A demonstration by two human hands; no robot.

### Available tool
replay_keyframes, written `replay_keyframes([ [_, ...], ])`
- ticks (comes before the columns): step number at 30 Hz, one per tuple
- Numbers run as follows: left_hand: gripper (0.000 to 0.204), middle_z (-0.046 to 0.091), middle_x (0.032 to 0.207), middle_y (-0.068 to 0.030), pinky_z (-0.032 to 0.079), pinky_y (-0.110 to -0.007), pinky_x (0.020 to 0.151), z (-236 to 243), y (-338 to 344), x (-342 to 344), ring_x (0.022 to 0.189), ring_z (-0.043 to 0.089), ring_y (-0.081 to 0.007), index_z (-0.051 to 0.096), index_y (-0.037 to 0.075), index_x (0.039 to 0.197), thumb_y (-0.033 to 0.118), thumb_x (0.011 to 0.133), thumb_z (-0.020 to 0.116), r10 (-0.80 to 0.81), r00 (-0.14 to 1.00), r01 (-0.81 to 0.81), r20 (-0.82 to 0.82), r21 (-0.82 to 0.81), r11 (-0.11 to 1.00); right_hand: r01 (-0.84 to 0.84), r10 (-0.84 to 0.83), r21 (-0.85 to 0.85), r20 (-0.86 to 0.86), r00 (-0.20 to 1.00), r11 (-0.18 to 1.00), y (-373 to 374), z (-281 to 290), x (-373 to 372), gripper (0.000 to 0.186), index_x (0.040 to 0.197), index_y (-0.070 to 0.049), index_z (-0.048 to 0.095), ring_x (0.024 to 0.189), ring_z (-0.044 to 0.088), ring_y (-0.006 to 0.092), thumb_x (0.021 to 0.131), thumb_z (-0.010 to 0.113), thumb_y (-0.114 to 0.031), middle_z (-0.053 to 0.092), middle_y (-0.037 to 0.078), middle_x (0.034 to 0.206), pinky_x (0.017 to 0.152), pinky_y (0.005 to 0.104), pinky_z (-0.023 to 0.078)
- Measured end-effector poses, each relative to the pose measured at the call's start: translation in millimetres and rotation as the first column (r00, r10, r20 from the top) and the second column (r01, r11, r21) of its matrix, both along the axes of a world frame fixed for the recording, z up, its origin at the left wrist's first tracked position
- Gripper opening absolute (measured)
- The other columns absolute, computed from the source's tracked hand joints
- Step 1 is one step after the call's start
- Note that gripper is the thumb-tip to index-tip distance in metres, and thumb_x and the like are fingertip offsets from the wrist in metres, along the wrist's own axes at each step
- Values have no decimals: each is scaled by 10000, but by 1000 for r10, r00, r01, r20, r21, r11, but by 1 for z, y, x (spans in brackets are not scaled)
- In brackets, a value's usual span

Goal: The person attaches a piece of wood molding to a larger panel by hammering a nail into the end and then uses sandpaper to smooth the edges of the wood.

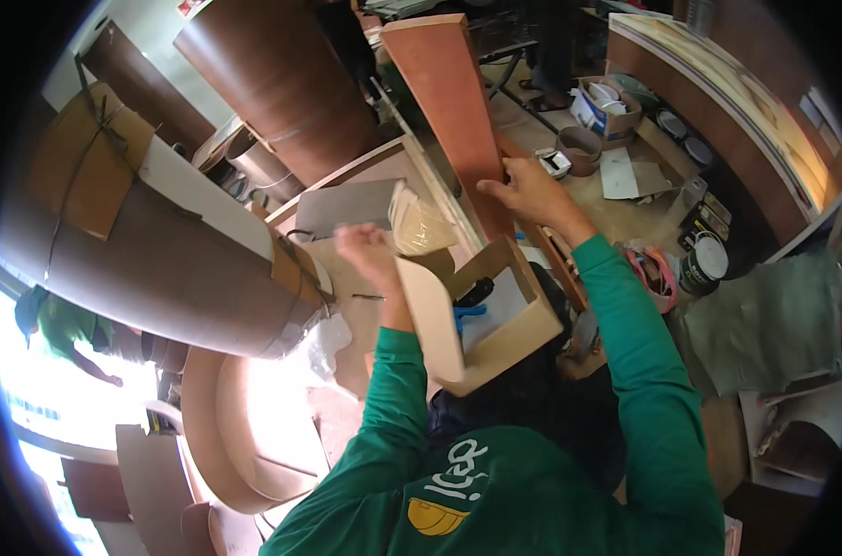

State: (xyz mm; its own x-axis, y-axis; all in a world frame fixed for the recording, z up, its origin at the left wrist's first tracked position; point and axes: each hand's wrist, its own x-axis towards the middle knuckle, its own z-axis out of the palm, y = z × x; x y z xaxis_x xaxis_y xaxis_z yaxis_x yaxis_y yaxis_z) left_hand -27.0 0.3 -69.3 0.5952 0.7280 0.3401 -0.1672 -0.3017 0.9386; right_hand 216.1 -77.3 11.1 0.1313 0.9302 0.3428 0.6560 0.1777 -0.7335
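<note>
- Nearest, at 6 o'clock, green sleeves (643, 389) rise from the bottom edge; both forearms reach up toward the centre.
- A tan box (495, 324) sits at the centre between the forearms, open and tilted, with a rounded flap at its left and blue and dark items inside.
- The left hand (370, 255), just at 11 o'clock of the box, is curled with the fingers bent; it touches a clear packet (421, 224) at its right, but whether it grips the packet cannot be told.
- The right hand (530, 193), at 1 o'clock of the box, clasps the lower edge of a long red-brown board (449, 102), which runs up toward 12 o'clock.
- At 9 o'clock lies a big brown roll (161, 269) capped with cardboard.
- At 3 o'clock stands a white-lidded can (703, 262) on the floor.
- Farther, at 11 o'clock, a second brown roll (272, 83) leans.
- At 1 o'clock a carton (611, 111) of white items rests beside a curved counter (717, 102).
</note>
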Motion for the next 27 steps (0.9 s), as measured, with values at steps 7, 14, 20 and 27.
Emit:
replay_keyframes([
  [7,835,483,1427,-179,353,-444,1188,-71,-32,44,1373,456,-346,472,52,1517,588,920,703,-84,849,117,-522,31,993,52,-52,-8,-8,999,999,5,-8,26,444,1114,44,725,896,714,417,910,702,-350,736,274,951,805,463,533],
  [14,1141,279,1666,-200,214,-452,1262,-118,35,29,1545,272,-323,320,109,1629,788,800,711,-533,707,336,-464,-443,831,40,-41,-5,-65,997,999,4,-12,39,445,1139,52,716,852,727,362,912,707,-331,746,252,938,788,429,539],
  [20,992,502,1547,-62,282,-401,1230,-157,69,13,1435,417,-217,448,118,1570,765,852,676,-700,664,244,-264,-808,537,-7,8,4,-71,997,1000,12,-7,31,446,1118,67,715,759,688,292,908,728,-325,737,214,875,743,410,529],
  [27,823,602,1443,-115,456,-360,1119,-99,58,26,1301,588,-215,492,14,1507,523,918,758,-791,518,351,-326,-762,544,39,-48,-92,-94,994,995,-3,-7,47,429,1166,48,713,820,700,243,925,725,-307,757,192,945,768,388,535],
])
